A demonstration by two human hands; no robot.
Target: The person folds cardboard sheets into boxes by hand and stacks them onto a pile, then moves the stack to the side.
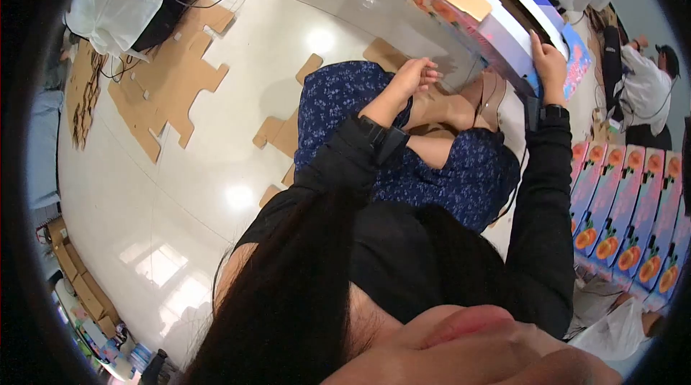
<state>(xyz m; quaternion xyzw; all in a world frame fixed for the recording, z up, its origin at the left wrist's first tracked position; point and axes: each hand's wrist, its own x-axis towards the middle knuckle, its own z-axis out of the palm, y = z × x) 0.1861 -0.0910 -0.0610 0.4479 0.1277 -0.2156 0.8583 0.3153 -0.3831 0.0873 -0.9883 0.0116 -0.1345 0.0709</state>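
My right hand point(551, 61) grips the rim of the fruit-printed carton point(471, 24), far right, fingers pressed together. My left hand point(416, 75) rests loosely curled, holding nothing. The carton's lettering is unreadable.

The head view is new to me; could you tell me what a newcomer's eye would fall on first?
The bright printed box at upper right draws the eye first, with the right hand holding its edge. Next come the row of pink cartons printed with orange fruit along the right and the flat cardboard cut-outs on the shiny floor at left.
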